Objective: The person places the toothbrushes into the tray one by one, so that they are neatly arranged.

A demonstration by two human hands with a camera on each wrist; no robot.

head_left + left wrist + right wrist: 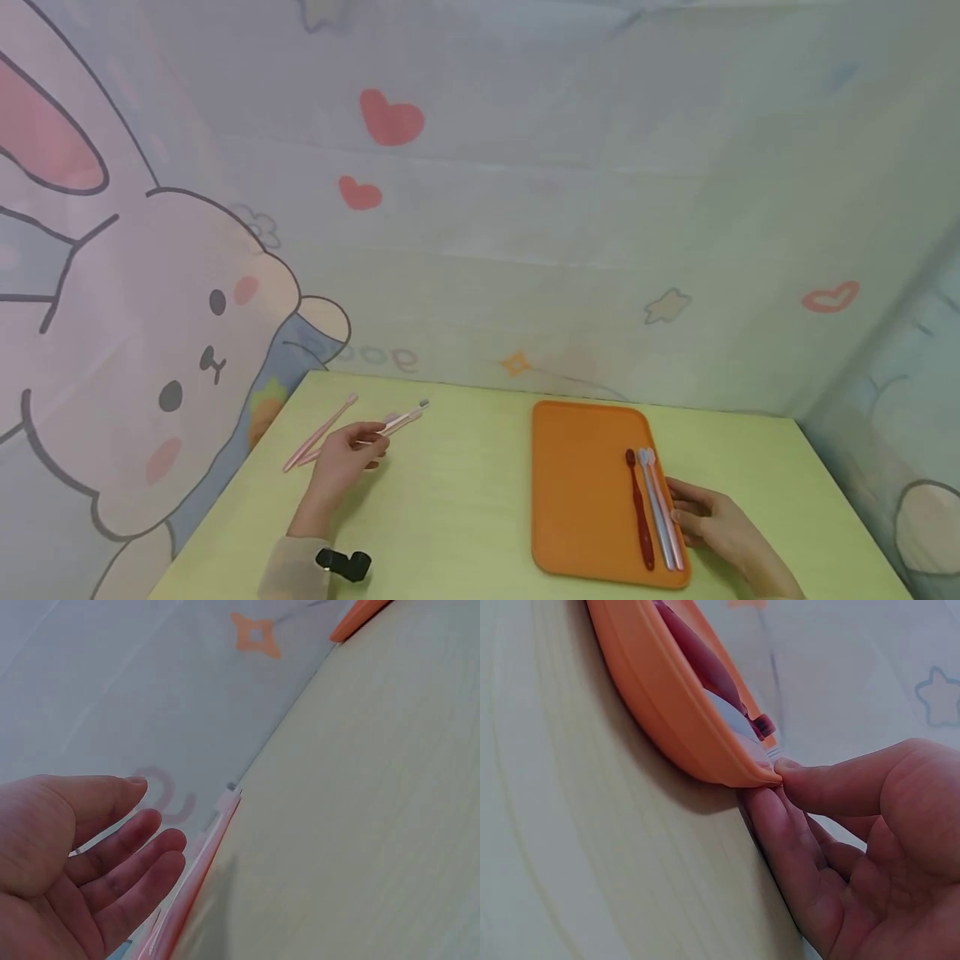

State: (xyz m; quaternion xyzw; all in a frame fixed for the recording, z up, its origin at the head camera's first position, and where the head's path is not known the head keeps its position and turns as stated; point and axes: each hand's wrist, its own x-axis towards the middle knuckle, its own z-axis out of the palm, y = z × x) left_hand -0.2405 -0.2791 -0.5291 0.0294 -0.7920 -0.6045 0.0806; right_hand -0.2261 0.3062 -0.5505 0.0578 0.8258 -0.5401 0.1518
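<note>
My left hand (348,454) hovers over the toothbrushes at the table's left, its fingers bent loosely and the thumb apart from them in the left wrist view. Beyond its fingertips extend a white toothbrush (403,419) with a grey head and a pink one close beside it; the hand hides part of their handles. Another pink toothbrush (322,433) slants just left of the hand. On the right, my right hand (716,521) pinches the side rim of an orange tray (581,492), thumb on top and fingers beneath. Inside, a dark red toothbrush (640,512), a grey-blue toothbrush (657,517) and a pink toothbrush (673,537) lie side by side.
The pale green table (457,492) ends at the back against a hanging cloth (510,217) printed with a rabbit, hearts and stars. Table surface separates the tray from the loose toothbrushes. A black strap (343,564) sits at the left sleeve.
</note>
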